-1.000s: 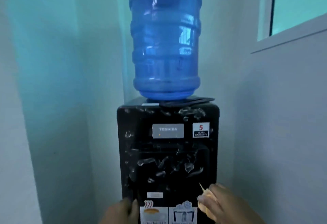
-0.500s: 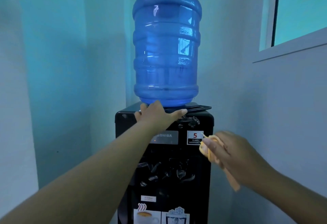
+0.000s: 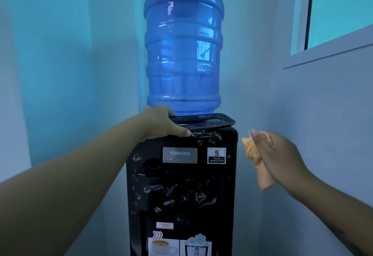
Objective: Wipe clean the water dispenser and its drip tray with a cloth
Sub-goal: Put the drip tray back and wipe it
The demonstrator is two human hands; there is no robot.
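Left hand (image 3: 161, 123) curls over the left end of the drip tray (image 3: 203, 120) lying atop the black water dispenser (image 3: 181, 197). Right hand (image 3: 278, 158) pinches a bunched orange cloth (image 3: 262, 179) just beside the dispenser's top right corner. Readable labels: "TOSHIBA" panel (image 3: 180, 154) and "5 YEARS WARRANTY" sticker (image 3: 216, 155).

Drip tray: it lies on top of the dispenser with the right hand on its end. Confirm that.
Wrong hand. The head view shows the left hand on the end of the drip tray, which does lie on top of the dispenser; the right hand holds the cloth, off to the side.
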